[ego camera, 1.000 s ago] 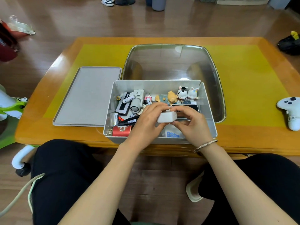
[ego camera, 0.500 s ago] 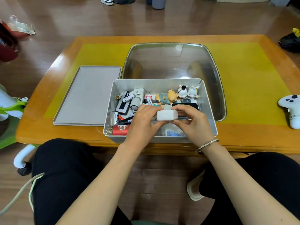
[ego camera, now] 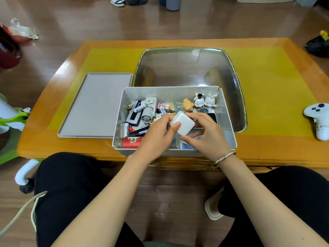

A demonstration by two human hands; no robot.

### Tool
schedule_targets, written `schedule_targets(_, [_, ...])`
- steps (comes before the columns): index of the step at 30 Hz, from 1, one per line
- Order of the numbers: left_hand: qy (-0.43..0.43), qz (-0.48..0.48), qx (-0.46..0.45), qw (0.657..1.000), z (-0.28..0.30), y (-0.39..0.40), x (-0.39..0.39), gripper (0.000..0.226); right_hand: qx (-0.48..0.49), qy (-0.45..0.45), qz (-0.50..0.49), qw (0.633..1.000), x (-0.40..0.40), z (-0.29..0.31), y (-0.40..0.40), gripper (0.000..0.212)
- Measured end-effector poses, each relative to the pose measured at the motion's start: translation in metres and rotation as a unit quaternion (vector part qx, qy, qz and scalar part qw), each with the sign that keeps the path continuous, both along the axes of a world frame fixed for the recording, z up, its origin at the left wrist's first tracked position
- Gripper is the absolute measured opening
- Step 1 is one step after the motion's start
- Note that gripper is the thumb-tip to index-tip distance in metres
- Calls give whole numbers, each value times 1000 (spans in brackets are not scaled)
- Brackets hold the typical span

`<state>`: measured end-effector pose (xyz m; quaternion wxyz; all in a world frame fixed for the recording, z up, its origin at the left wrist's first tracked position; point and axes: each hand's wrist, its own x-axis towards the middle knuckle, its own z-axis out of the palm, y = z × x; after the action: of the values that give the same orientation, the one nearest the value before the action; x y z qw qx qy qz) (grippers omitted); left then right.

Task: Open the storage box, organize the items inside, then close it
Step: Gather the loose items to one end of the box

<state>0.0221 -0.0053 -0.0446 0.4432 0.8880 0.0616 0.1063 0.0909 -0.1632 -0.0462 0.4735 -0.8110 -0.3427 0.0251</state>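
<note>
The open grey storage box [ego camera: 229, 125] sits at the table's near edge. Its flat grey lid [ego camera: 99, 106] lies on the table to its left. Over the box's middle, both hands hold a small white cube-shaped block [ego camera: 183, 123], tilted. My left hand [ego camera: 156, 136] grips its left side with the thumb on its front face. My right hand [ego camera: 208, 136] pinches its right side. Inside the box lie batteries [ego camera: 140, 107], a grey gadget [ego camera: 149, 111], black pens [ego camera: 138, 132], a red can [ego camera: 132, 142], small figurines [ego camera: 199, 102] and a dark phone [ego camera: 212, 116].
A wooden table [ego camera: 267, 154] with a yellow mat [ego camera: 270, 86] carries a glass inset [ego camera: 188, 68] behind the box. A white game controller [ego camera: 318, 120] lies at the right edge. My black-clad knees sit under the near edge.
The white block has been turned from lying flat to tilted on a corner between both hands, and the hands have shifted slightly toward the back of the box.
</note>
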Motion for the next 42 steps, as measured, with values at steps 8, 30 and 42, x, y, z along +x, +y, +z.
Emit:
schedule_targets(8, [3,-39,-68,997,0,0,-4,52,6,10,-20,1000,-3,5,-2,54])
schedule_targets(30, [55,-127,179,974,8,-32,32,48,-54,19,-186,981,51,5,-61,30])
schedule_targets(42, [152,-193,258,934,6,-57,58,51,17,36,-224,974,49,-11,-58,34])
